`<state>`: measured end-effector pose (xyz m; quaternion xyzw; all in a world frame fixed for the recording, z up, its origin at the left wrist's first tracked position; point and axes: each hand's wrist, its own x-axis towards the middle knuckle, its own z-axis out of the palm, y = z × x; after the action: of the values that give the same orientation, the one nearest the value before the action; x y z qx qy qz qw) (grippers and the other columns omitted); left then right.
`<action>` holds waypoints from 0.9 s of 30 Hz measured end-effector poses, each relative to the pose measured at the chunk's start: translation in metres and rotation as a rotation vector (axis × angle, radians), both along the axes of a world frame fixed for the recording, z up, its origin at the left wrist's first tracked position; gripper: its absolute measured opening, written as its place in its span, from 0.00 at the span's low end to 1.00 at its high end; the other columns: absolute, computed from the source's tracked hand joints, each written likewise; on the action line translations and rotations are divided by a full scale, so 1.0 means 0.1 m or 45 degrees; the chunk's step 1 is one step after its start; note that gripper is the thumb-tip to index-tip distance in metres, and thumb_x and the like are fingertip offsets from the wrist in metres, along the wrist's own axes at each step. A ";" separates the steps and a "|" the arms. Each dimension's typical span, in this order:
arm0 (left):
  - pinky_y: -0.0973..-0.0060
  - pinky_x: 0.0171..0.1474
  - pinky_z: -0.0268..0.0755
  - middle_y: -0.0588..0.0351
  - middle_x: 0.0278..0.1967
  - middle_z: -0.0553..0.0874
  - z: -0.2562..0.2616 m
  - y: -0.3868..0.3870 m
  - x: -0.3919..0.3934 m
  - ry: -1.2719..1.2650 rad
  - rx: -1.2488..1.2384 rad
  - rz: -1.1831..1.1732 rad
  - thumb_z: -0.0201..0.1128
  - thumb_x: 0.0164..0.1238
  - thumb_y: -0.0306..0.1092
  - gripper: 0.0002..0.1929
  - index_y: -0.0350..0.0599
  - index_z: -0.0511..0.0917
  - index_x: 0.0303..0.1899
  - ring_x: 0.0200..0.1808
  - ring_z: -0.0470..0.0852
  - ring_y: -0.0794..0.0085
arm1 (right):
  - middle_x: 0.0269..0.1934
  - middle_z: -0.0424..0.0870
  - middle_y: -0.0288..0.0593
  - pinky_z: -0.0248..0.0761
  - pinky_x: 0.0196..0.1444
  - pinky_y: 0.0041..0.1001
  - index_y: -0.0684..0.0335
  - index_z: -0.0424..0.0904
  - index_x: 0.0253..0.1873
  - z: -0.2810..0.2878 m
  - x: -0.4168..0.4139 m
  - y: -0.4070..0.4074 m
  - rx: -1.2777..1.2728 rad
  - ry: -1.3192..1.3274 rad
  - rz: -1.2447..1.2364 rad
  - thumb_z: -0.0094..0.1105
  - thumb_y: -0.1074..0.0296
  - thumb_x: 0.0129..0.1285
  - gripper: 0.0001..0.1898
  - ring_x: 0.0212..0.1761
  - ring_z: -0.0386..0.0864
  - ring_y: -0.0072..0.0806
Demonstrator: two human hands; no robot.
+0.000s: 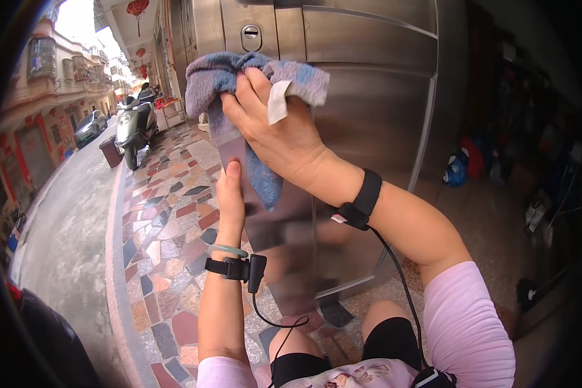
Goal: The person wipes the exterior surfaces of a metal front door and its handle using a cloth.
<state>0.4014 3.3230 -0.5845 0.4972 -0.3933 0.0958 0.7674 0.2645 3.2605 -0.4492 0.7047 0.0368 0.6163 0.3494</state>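
Observation:
A blue and purple terry cloth is bunched under my right hand, whose fingers press it against the stainless steel door just below the lock cylinder. One corner of the cloth hangs down below the palm, and its white label sticks out by the knuckles. My left hand rests lower, with the thumb up along the door's edge; its other fingers are hidden behind that edge. Both wrists wear black straps with cables, and a pale green bangle circles the left one.
Multicoloured stone paving runs beside the door to a kerb and a concrete street. A scooter and a brown bin stand at the upper left, with a parked car beyond. A dark interior with stored items lies right.

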 end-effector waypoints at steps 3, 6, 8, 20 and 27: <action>0.75 0.56 0.62 0.52 0.49 0.77 -0.05 0.02 0.03 -0.001 0.008 -0.181 0.49 0.70 0.51 0.26 0.33 0.70 0.54 0.52 0.72 0.69 | 0.49 0.73 0.42 0.66 0.53 0.30 0.59 0.75 0.48 -0.46 -0.09 -0.16 0.090 0.226 0.328 0.51 0.72 0.50 0.17 0.56 0.68 0.36; 0.76 0.55 0.63 0.51 0.48 0.78 -0.19 0.06 0.29 -0.404 0.139 0.240 0.49 0.70 0.50 0.25 0.33 0.70 0.53 0.51 0.74 0.68 | 0.48 0.73 0.43 0.66 0.53 0.33 0.59 0.75 0.48 -0.68 -0.24 -0.30 0.150 0.433 0.394 0.53 0.73 0.48 0.18 0.54 0.69 0.38; 0.76 0.54 0.63 0.51 0.45 0.79 -0.12 0.04 0.27 -0.322 0.162 0.207 0.49 0.70 0.51 0.26 0.32 0.71 0.52 0.50 0.74 0.68 | 0.47 0.72 0.43 0.67 0.51 0.32 0.56 0.74 0.48 -0.54 -0.33 -0.41 0.164 0.277 0.435 0.55 0.72 0.46 0.19 0.55 0.67 0.39; 0.73 0.67 0.49 0.49 0.67 0.56 0.18 0.14 -0.35 0.294 0.112 -0.464 0.43 0.64 0.66 0.44 0.36 0.48 0.68 0.67 0.58 0.65 | 0.52 0.71 0.48 0.63 0.58 0.42 0.55 0.78 0.49 -2.09 0.03 -0.74 0.627 0.399 0.653 0.57 0.72 0.47 0.20 0.58 0.65 0.48; 0.72 0.64 0.56 0.55 0.62 0.66 0.03 0.28 0.07 0.338 0.140 -0.691 0.43 0.68 0.61 0.37 0.38 0.53 0.66 0.61 0.67 0.66 | 0.46 0.74 0.38 0.67 0.48 0.34 0.55 0.79 0.40 -1.45 -0.30 -0.34 0.392 0.364 0.766 0.60 0.74 0.44 0.15 0.46 0.71 0.36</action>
<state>0.4083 3.3513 -0.5814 0.4228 -0.4127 -0.1999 0.7816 0.2342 3.2261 -0.5946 0.7857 0.1979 0.5851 0.0336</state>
